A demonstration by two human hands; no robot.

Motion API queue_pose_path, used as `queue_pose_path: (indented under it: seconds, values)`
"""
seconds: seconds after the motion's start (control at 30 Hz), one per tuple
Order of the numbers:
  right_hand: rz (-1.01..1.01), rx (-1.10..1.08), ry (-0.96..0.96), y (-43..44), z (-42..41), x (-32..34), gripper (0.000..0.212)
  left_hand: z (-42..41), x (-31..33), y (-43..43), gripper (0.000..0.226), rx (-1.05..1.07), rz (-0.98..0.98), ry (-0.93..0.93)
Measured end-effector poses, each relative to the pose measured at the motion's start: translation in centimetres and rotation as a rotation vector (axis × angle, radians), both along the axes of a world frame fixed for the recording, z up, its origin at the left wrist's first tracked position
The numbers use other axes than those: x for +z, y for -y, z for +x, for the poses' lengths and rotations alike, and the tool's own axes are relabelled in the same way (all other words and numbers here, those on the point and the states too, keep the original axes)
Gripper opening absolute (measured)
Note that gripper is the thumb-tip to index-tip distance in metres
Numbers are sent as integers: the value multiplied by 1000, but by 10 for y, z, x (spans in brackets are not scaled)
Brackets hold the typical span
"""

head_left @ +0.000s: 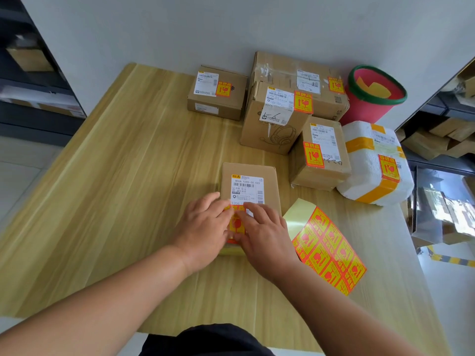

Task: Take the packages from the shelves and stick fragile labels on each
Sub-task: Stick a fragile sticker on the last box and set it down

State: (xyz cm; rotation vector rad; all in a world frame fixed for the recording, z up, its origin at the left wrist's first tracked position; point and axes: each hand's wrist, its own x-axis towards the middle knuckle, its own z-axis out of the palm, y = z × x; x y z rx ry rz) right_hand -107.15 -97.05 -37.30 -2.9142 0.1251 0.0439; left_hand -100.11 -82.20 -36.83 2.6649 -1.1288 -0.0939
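Wooden table [115, 176] | flat brown package [270, 173] | left hand [203, 224], right hand [264, 232] open-fingered; pressing yellow-red fragile label [236, 224]

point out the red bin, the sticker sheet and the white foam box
red bin [367, 111], head view, outer red wall
sticker sheet [331, 250], head view, middle of the printed labels
white foam box [359, 168], head view, bare white top
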Motion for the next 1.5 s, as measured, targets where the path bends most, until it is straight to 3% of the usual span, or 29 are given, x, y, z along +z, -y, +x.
queue_pose_path:
  seconds: [0.53, 0.8, 1.03, 1.27, 1.37, 1.43, 1.5]
  values:
    - [-7, 12, -157, 13, -9, -3, 90, -9, 1, -10, 66, 66, 249, -47]
    - [-7, -35, -129, 17, -21, -8, 105, -23, -3, -9, 70, 157, 220, -94]
    - [-33, -8, -105, 19, -31, -3, 67, -29, 5, -2, 66, 185, 180, -95]
    - [-111, 164, -121, 10, -6, 5, 65, -22, 4, 11, 57, 134, 202, -117]
    - [-88, 195, -181, 12, -12, -1, 76, -24, -2, 5, 56, 95, 191, -96]
    - [-81, 202, -145, 13, -21, -5, 79, -31, -4, -1, 66, 59, 150, -64]
    - [-95, 228, -142, 13, -28, -9, 66, -34, -9, -7, 76, 32, 166, -84]
